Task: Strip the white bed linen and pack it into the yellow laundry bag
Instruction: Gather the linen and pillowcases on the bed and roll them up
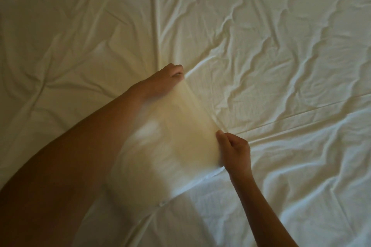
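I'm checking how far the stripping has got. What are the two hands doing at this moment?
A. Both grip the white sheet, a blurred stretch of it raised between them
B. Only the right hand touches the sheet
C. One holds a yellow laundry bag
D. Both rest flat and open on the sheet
A: the left hand and right hand each have fingers curled on the white sheet, with a blurred span of fabric lifted between them.

One head-worn wide-angle view, looking forward and steeply down from above, close over the bed, white sheet (261, 46) filling the whole frame, both forearms entering from the bottom edge, hands near the centre, no second view.
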